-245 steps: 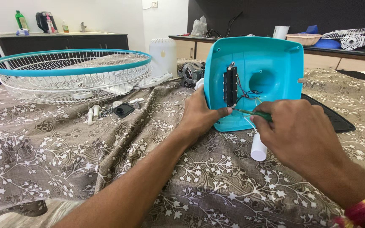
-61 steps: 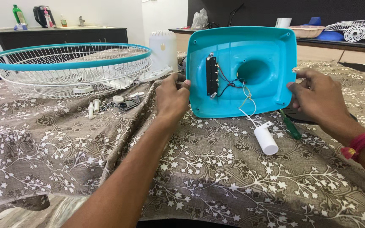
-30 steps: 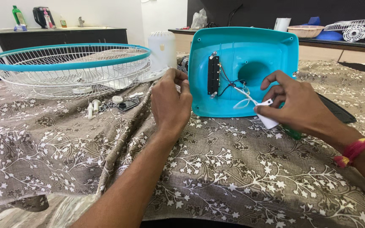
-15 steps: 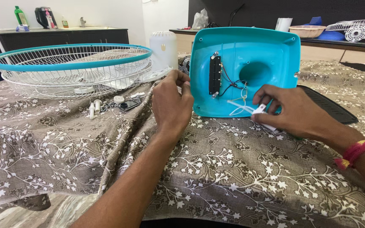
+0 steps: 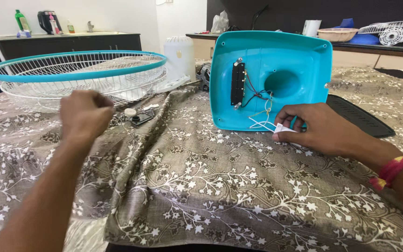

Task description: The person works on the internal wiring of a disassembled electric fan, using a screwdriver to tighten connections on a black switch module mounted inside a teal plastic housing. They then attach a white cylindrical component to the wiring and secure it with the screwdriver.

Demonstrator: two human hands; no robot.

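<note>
Indoors, floral cloth [image 5: 220, 186] under hands: left hand [image 5: 86, 116] fisted empty, right hand [image 5: 320, 128] pinching white part [image 5: 283, 128] beside teal base [image 5: 271, 79].

Bright, even daylight fills the room, strongest on the white wall [image 5: 94, 14] at 11 o'clock. Shadows are soft, pooling in folds of the patterned cloth [image 5: 201, 186]. No harsh glare. The left hand [image 5: 85, 116] is slightly motion-blurred; edges bow with wide-angle distortion, and the far background is softer.
</note>
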